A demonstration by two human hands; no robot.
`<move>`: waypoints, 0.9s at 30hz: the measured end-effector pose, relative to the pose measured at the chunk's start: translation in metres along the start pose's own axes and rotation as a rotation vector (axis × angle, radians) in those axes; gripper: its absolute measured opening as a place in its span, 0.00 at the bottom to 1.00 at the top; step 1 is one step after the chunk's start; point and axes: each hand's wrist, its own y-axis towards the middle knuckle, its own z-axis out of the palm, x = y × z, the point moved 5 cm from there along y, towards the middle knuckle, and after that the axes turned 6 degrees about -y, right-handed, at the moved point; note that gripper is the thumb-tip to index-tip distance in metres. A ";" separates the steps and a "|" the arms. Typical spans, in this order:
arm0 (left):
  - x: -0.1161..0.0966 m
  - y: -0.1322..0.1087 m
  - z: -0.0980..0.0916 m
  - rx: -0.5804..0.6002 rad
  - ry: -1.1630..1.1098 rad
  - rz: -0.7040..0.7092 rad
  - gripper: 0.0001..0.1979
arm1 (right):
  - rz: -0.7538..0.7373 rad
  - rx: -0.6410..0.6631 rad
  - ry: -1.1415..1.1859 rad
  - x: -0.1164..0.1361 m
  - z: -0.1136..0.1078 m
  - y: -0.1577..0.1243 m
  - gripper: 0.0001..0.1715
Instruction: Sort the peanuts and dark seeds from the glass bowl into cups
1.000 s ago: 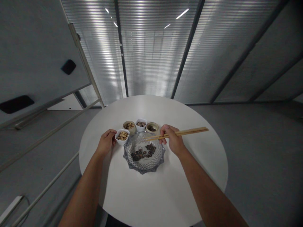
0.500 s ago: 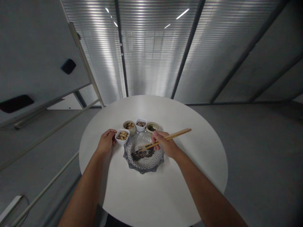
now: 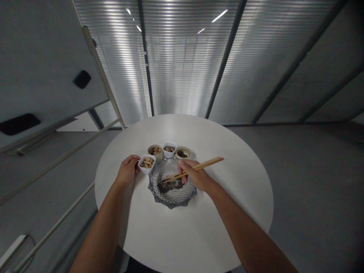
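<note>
A cut-glass dish (image 3: 173, 200) sits on the round white table (image 3: 184, 227) with several dark seeds (image 3: 170, 185) in it. My right hand (image 3: 193, 175) is closed around a pair of wooden chopsticks (image 3: 196, 168), whose tips reach down among the seeds at the dish's left side. My left hand (image 3: 127, 170) curls round the side of a small white bowl of pale nuts (image 3: 147, 163) just left of the dish.
Three more small bowls stand in a row behind the dish: a tan bowl of nuts (image 3: 155, 151), a white bowl (image 3: 170, 149) and a tan bowl with dark seeds (image 3: 182, 152). A metal rail (image 3: 57, 163) and a grey wall run along the left.
My right hand has moved left over the dish and lowered the chopstick tips from above the far rim into the seeds. My left hand has stayed on the white bowl.
</note>
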 end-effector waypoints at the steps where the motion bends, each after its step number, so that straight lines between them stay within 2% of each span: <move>1: 0.000 0.000 0.000 0.002 0.001 -0.001 0.10 | -0.001 -0.006 -0.013 0.000 0.000 0.000 0.30; 13: -0.002 0.000 0.000 0.002 0.023 0.015 0.11 | -0.023 -0.101 -0.091 0.013 0.004 -0.002 0.36; 27: 0.001 0.002 -0.001 -0.014 0.036 0.007 0.11 | -0.048 -0.081 -0.099 0.008 0.007 -0.001 0.35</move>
